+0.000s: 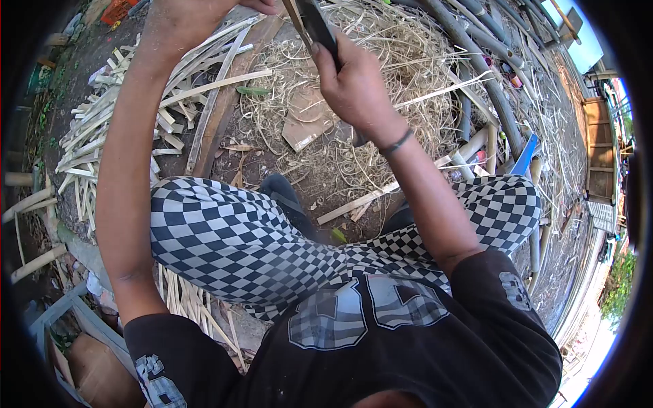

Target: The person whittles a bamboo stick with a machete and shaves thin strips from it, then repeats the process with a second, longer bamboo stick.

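Observation:
At the top edge my left hand (187, 20) is partly cut off by the frame. Its visible fingers look curled, close to a thin bamboo strip (296, 19), but what they hold is out of sight. My right hand (359, 85) is closed around a knife with a dark blade (317, 26); the handle's end pokes out below the palm. The thumb of that hand presses where strip and blade lie side by side. Curly bamboo shavings (401, 58) cover the ground beneath my hands.
Split bamboo strips (102, 139) are heaped at left beside a wooden plank (228, 95). Between my knees and the shavings lies a flat wood piece (304, 122). Bamboo poles (469, 44) and a blue object (526, 158) are at right. A chair-like frame (81, 316) stands at lower left.

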The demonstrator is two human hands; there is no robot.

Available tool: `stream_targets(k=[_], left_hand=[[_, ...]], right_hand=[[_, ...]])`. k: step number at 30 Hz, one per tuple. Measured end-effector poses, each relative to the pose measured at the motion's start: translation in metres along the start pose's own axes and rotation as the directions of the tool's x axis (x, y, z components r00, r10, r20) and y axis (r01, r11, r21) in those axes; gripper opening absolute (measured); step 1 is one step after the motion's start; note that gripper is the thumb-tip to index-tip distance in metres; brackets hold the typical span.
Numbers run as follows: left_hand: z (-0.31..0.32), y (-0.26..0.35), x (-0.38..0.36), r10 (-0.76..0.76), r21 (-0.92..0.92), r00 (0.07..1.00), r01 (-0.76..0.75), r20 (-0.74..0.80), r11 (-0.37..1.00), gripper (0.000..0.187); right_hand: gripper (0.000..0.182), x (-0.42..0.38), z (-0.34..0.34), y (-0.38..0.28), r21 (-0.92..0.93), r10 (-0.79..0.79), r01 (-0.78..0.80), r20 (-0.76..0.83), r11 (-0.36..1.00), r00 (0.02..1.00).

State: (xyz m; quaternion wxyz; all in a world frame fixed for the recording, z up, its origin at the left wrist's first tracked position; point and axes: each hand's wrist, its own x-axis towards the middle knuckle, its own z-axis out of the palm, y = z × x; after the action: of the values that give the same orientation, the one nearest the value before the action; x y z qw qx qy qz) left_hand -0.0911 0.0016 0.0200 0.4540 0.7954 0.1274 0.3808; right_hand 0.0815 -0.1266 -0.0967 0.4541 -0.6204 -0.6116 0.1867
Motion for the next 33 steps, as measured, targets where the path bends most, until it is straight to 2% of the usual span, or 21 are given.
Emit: stream_targets(k=[2, 5, 9, 11, 12, 14, 18, 21, 23, 24, 26, 27, 29, 31, 33], left_hand=[[0.001, 0.004, 0.000, -0.036, 0.047, 0.999, 0.035, 0.016, 0.998, 0.007], [-0.004, 0.003, 0.003, 0.002, 0.012, 0.998, -0.003, 0.068, 1.000, 0.009], [0.002, 0.001, 0.005, -0.008, 0.017, 1.000, 0.008, 0.028, 1.000, 0.012], [0.001, -0.002, 0.005, 0.022, -0.007, 0.999, -0.021, 0.030, 1.000, 0.011], [-0.001, -0.004, 0.005, 0.019, -0.005, 0.999, -0.019, 0.038, 1.000, 0.011], [-0.007, -0.003, 0.005, -0.031, 0.086, 0.999, 0.029, 0.019, 0.996, 0.010], [-0.013, -0.002, 0.000, -0.071, 0.104, 0.995, 0.078, -0.067, 0.992, 0.010], [-0.011, -0.003, -0.001, -0.072, 0.106, 0.994, 0.081, -0.086, 0.991, 0.011], [-0.015, -0.007, 0.000, 0.007, 0.110, 0.995, -0.018, 0.095, 0.994, 0.020], [-0.019, -0.011, 0.001, 0.006, 0.110, 0.994, -0.018, 0.106, 0.994, 0.020], [-0.024, -0.022, -0.001, 0.057, 0.084, 0.989, -0.069, 0.136, 0.994, 0.015], [-0.028, -0.024, -0.004, 0.014, 0.103, 0.992, -0.028, 0.129, 0.994, 0.014], [-0.024, -0.018, -0.011, 0.000, 0.078, 0.993, -0.009, 0.115, 0.997, 0.013], [-0.026, -0.022, -0.011, -0.002, 0.050, 0.998, -0.001, 0.062, 0.999, 0.013], [-0.031, -0.026, -0.012, -0.029, 0.046, 0.997, 0.026, 0.067, 0.999, 0.014]], right_hand=[[0.023, -0.014, 0.039, 0.077, -0.142, 0.170, -0.158, 0.080, 0.977, 0.982], [0.023, -0.005, 0.023, 0.067, -0.228, 0.160, -0.133, 0.105, 0.964, 0.981], [0.024, 0.006, -0.007, 0.002, -0.166, 0.135, -0.114, 0.122, 0.980, 0.983], [0.025, 0.005, -0.009, -0.025, 0.010, 0.084, -0.084, 0.016, 0.996, 0.996], [0.025, -0.002, 0.009, 0.007, 0.016, 0.087, -0.087, 0.011, 0.996, 0.996], [0.023, -0.022, 0.053, 0.095, -0.177, 0.291, -0.270, 0.106, 0.946, 0.951], [0.023, -0.027, 0.039, 0.083, -0.268, 0.313, -0.274, 0.115, 0.923, 0.943], [0.023, -0.008, 0.010, 0.020, -0.202, 0.242, -0.219, 0.101, 0.955, 0.965], [0.022, -0.005, 0.006, -0.006, -0.131, 0.100, -0.094, 0.042, 0.987, 0.994], [0.022, -0.008, 0.012, 0.005, -0.127, 0.105, -0.100, 0.034, 0.987, 0.994], [0.023, -0.026, 0.040, 0.056, -0.074, 0.177, -0.175, 0.031, 0.982, 0.984], [0.024, -0.039, 0.057, 0.102, -0.304, 0.354, -0.312, 0.091, 0.900, 0.931], [0.025, -0.046, 0.062, 0.128, -0.332, 0.335, -0.285, 0.104, 0.899, 0.936], [0.026, -0.039, 0.053, 0.114, -0.364, 0.334, -0.270, 0.126, 0.892, 0.934], [0.022, -0.019, 0.038, 0.070, -0.259, 0.392, -0.346, 0.150, 0.902, 0.908]])
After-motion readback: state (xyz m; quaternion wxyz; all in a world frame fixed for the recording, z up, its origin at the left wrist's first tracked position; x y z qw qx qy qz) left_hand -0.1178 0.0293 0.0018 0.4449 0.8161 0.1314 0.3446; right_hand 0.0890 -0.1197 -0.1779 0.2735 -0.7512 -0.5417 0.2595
